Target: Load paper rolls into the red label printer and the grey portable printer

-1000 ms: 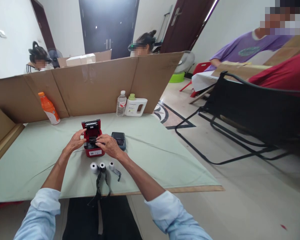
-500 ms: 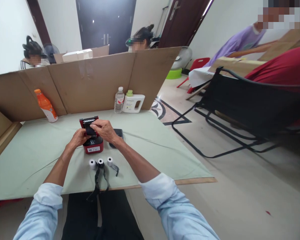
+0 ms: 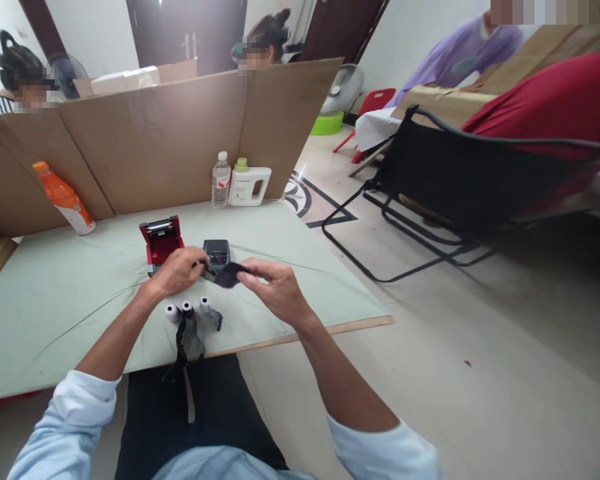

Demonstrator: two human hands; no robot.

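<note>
A dark strip, which looks like dark-faced paper, is stretched between my hands above the table. My right hand pinches its right end between thumb and fingers. At its other end my left hand is closed on it; whether a roll sits inside those fingers is hidden. Just behind my left hand stands a small red and black printer with its lid raised, its front partly covered by that hand. Nearer to me, three white paper rolls stand in a row, dark paper tails trailing from them, some over the table edge.
A second, black device rests beyond my hands. Along the cardboard partition stand an orange bottle, a clear water bottle and a white jug. A black folding chair is to the right. Other people sit beyond.
Both hands have left the printer and come toward me and to the right. The dark strip is out of the printer, held between them. The view has shifted.
</note>
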